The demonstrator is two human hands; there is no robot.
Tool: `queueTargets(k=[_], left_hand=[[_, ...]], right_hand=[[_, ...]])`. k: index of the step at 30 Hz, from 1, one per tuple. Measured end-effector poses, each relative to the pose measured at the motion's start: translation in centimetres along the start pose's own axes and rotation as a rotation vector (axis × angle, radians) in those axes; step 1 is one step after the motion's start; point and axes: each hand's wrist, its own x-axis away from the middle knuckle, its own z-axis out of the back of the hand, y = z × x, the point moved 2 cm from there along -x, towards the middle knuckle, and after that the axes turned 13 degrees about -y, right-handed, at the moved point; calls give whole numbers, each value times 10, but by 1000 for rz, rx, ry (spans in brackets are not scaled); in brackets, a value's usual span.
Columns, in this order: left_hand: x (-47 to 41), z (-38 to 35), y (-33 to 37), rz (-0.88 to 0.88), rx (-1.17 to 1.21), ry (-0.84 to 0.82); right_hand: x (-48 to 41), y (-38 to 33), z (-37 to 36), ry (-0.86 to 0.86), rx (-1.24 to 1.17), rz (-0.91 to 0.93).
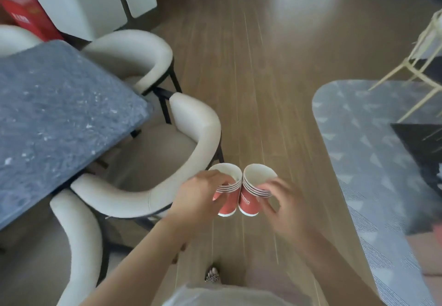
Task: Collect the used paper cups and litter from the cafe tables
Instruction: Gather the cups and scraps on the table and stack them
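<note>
1. Cups, in two nested piles, are the whole load: a left stack [228, 204] and a right stack [250, 203], red-sided with several white rims showing. Both are held in the air above the wooden floor [263, 90] and rest on no surface.
2. The left hand [201, 193] grips the left stack from its outer side, its fingers [222, 181] curled over the rims. The thumb is hidden behind the cups.
3. The right hand [284, 200] grips the right stack the same way from the right, fingers curled against the rims.
4. The stacks sit side by side between the two hands, top rims touching and bases slightly apart. Each long axis runs near upright, with the open mouth up and the base down.
5. Each stack lies just inward of the fingers that hold it, so neither hand is nearer the other's pile.
6. Nesting one stack into the other looks the likely next move. That would call for raising one base over the other's mouth and lining up the two axes, which would free a hand.
7. The grey speckled surface [59, 114] lies well to the left, with pale chairs [198, 138] tucked at its near edge. A patterned rug [358, 138] lies to the right. Blur hides finer detail.
</note>
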Motion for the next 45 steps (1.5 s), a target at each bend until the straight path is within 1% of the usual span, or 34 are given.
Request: queueTargets(k=[5,8,11,16,18,21,23,28,31,35,40,45], left_hand=[[-123,32,-11,-13,-20,-15],[-208,51,-12,-25,-24,12],[-298,72,-6,-16,-11,67],[-432,112,8,10,13,95],[-480,126,9,26,22,129],[-533,141,0,73,45,154],[-563,149,-16,114,68,159],[-654,174,-77,229,61,160],[-734,201,-110,194,46,155],[-852,254,-137,134,-4,142],[-984,308,-160,56,-52,120],[-1114,338,-189,-5,-136,31]], right_hand=[[-103,64,18,-3,-48,-25],[-177,110,37,20,-76,-20],[-257,155,72,45,-90,29],[-379,222,135,37,-94,57],[-426,246,151,36,-89,59],[-491,272,155,13,-96,82],[-537,287,149,-34,-119,114],[-670,321,118,-125,-115,210],[-759,343,109,-161,-76,244],[-871,366,127,-177,-40,221],[-988,396,158,-88,-47,131],[-1094,445,169,-48,-77,41]])
